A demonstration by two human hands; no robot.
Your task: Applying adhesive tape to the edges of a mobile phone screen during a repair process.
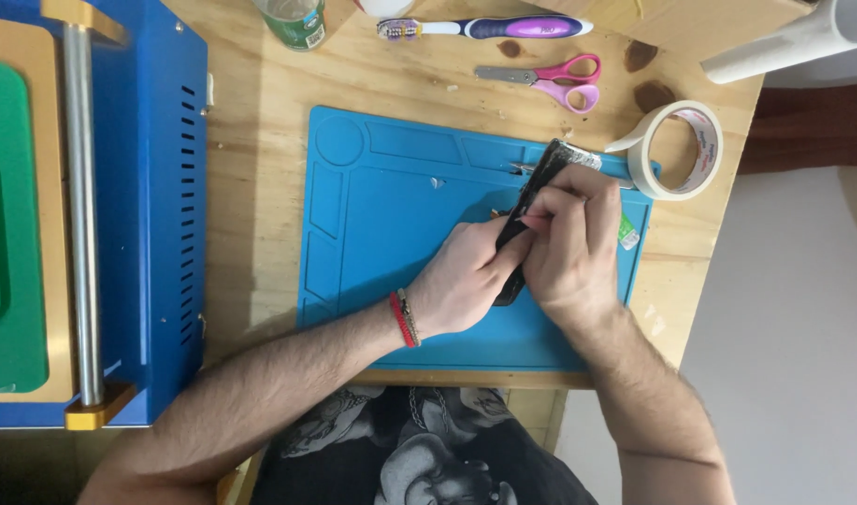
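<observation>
Both of my hands are closed around a slim black phone-like device (539, 182) held on edge over a blue silicone work mat (391, 215). My left hand (464, 281) grips its lower end from the left; a red and beaded bracelet sits on that wrist. My right hand (570, 238) wraps over the device's middle from the right, fingers curled on it. The device's upper end sticks out past my fingers toward the mat's far right corner. A thin metal tool (522, 168) lies on the mat just beside that end.
A roll of masking tape (676, 150), pink scissors (554, 79) and a purple toothbrush (489, 28) lie on the wooden table beyond the mat. A blue machine with a steel bar (148, 187) stands at the left. The table's right edge is near my right arm.
</observation>
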